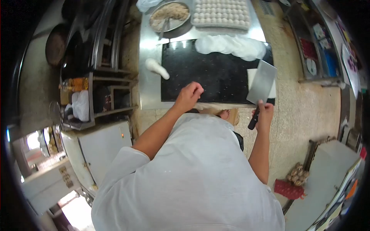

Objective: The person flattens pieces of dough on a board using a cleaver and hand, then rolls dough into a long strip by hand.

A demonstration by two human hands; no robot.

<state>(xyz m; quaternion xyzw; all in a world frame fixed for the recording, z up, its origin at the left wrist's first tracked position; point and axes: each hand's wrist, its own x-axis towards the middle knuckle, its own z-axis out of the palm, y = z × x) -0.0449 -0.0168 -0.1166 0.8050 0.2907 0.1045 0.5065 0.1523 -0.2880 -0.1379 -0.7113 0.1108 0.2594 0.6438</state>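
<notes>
My right hand grips the black handle of a cleaver, its broad blade over a white cloth at the right end of the black board. Over the board's near edge is my left hand, fingers curled in; whether it holds anything small is hidden. A piece of white dough lies across the board's left edge. Thin white dough rounds overlap in a row along the board's far edge.
At the back of the steel table are a bowl of filling with a utensil in it and a tray of white dough pieces. Shelves stand at the left. On the right are a red net bag and a white cabinet.
</notes>
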